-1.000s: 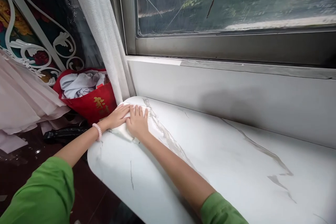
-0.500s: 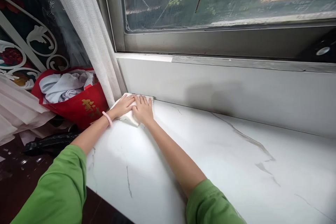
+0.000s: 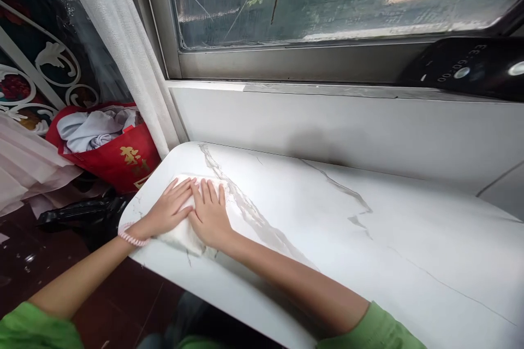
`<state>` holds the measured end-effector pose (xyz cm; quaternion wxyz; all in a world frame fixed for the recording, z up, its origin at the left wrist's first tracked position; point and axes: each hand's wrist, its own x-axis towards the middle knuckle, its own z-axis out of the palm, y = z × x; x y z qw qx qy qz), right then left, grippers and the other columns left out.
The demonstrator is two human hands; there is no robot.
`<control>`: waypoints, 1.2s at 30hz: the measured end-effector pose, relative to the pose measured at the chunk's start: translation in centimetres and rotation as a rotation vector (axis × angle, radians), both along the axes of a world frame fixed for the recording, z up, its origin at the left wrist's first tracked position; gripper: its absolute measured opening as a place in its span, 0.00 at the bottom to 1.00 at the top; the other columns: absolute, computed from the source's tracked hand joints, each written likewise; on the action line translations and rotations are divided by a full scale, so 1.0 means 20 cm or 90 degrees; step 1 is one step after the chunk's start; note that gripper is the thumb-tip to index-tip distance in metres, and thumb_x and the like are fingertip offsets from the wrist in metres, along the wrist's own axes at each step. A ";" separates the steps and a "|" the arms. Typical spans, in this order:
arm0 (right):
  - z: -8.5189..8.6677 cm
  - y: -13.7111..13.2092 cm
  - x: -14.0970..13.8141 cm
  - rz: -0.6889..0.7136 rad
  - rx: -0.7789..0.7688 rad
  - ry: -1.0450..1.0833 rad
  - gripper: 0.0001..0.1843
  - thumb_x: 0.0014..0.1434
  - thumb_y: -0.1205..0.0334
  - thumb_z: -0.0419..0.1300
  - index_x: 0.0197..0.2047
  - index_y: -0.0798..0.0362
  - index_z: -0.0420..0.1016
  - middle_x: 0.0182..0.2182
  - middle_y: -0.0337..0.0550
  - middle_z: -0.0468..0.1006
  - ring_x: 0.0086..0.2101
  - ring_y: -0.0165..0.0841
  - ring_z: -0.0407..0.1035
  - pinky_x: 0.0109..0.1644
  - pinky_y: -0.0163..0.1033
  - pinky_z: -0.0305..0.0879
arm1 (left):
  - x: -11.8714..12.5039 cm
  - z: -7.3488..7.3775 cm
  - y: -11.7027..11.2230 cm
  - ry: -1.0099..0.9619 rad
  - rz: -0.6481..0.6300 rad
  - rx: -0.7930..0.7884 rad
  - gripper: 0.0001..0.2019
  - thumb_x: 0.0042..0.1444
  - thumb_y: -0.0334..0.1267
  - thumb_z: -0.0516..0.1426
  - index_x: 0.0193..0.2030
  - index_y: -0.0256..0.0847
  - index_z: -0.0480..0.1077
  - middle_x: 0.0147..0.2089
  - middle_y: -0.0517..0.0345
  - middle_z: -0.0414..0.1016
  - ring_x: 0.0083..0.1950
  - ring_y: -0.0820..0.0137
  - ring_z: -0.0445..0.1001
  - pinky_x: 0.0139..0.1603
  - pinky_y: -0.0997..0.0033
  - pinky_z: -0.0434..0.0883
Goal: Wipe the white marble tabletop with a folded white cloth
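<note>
Pressed flat on a white cloth [image 3: 183,237] are both of my hands, near the rounded left end of a white marble-patterned tabletop [image 3: 393,229]. My left hand [image 3: 168,211], with a pink beaded bracelet [image 3: 133,235] at its wrist, lies over the cloth's left side, fingers stretched out. My right hand [image 3: 210,214] rests beside it with fingers spread, its thumb close against the left hand. Neither hand is curled around the cloth. Much of the cloth is hidden beneath them.
A white wall panel [image 3: 245,117] and a metal-framed window [image 3: 286,60] border the table's far side. To the left are a white curtain [image 3: 118,38], a red bag [image 3: 110,155] of light clothes and a black plastic bag [image 3: 88,215]. A dark device with digits [image 3: 466,68] appears at upper right.
Both hands and the cloth have moved from the table's far left corner back toward me. The far corner is now uncovered, and the view has shifted slightly right.
</note>
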<state>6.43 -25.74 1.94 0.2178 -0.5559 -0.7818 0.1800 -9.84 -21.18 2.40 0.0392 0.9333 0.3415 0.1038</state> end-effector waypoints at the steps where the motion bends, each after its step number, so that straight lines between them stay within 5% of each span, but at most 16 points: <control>1: 0.01 -0.05 0.02 0.016 -0.024 0.021 0.34 0.63 0.61 0.45 0.69 0.62 0.43 0.68 0.57 0.42 0.67 0.45 0.31 0.67 0.58 0.26 | 0.00 0.00 -0.07 0.002 0.007 0.005 0.27 0.67 0.43 0.42 0.70 0.42 0.43 0.70 0.50 0.49 0.70 0.62 0.48 0.70 0.50 0.44; 6: 0.06 -0.25 0.11 0.068 -0.106 0.095 0.36 0.60 0.63 0.48 0.70 0.59 0.43 0.68 0.52 0.40 0.67 0.42 0.27 0.68 0.58 0.24 | 0.06 0.01 -0.35 0.014 0.019 0.035 0.29 0.67 0.41 0.41 0.71 0.41 0.36 0.71 0.49 0.45 0.71 0.62 0.44 0.70 0.49 0.44; 11: 0.05 -0.29 0.15 0.077 -0.102 0.121 0.36 0.59 0.64 0.48 0.69 0.58 0.44 0.69 0.52 0.40 0.67 0.41 0.27 0.68 0.57 0.24 | 0.12 0.01 -0.41 0.055 0.025 0.050 0.28 0.66 0.37 0.41 0.71 0.39 0.38 0.71 0.48 0.43 0.71 0.60 0.43 0.69 0.48 0.43; 14: 0.02 -0.20 0.17 0.037 -0.046 0.098 0.35 0.58 0.64 0.48 0.68 0.59 0.49 0.68 0.53 0.47 0.67 0.42 0.34 0.68 0.56 0.25 | 0.17 -0.01 -0.30 0.064 0.026 0.054 0.27 0.64 0.36 0.41 0.70 0.37 0.44 0.71 0.46 0.45 0.71 0.59 0.43 0.69 0.47 0.43; 17: -0.01 0.00 0.23 -0.041 0.014 0.052 0.33 0.57 0.65 0.46 0.66 0.61 0.53 0.66 0.54 0.53 0.66 0.43 0.41 0.68 0.55 0.26 | 0.29 -0.03 -0.06 0.060 0.021 0.056 0.25 0.63 0.34 0.41 0.67 0.34 0.50 0.69 0.42 0.51 0.70 0.58 0.46 0.68 0.47 0.43; 21: -0.06 0.33 0.46 -0.144 0.065 0.001 0.32 0.57 0.66 0.44 0.65 0.60 0.55 0.64 0.51 0.58 0.64 0.42 0.47 0.67 0.54 0.30 | 0.59 -0.03 0.32 0.044 -0.013 0.048 0.22 0.63 0.34 0.45 0.62 0.28 0.56 0.66 0.36 0.56 0.68 0.55 0.51 0.67 0.47 0.43; 24: -0.09 0.51 0.67 -0.208 0.087 0.007 0.31 0.56 0.67 0.43 0.63 0.57 0.59 0.63 0.47 0.61 0.63 0.39 0.49 0.67 0.53 0.33 | 0.83 -0.04 0.52 0.022 -0.042 0.048 0.19 0.65 0.34 0.43 0.61 0.30 0.57 0.65 0.41 0.58 0.67 0.59 0.52 0.68 0.52 0.42; 28: -0.11 0.60 0.83 -0.251 0.113 0.006 0.30 0.55 0.68 0.42 0.61 0.57 0.60 0.61 0.47 0.64 0.61 0.38 0.52 0.67 0.52 0.35 | 1.00 -0.04 0.63 -0.009 -0.065 0.054 0.19 0.66 0.35 0.40 0.60 0.33 0.58 0.64 0.46 0.61 0.66 0.64 0.54 0.68 0.55 0.44; 36: -0.10 0.60 0.84 -0.251 0.134 -0.005 0.28 0.56 0.68 0.43 0.60 0.54 0.62 0.60 0.45 0.65 0.60 0.36 0.53 0.67 0.50 0.36 | 1.01 -0.05 0.63 -0.035 -0.047 0.060 0.17 0.65 0.34 0.43 0.59 0.36 0.59 0.64 0.46 0.61 0.65 0.64 0.56 0.68 0.55 0.45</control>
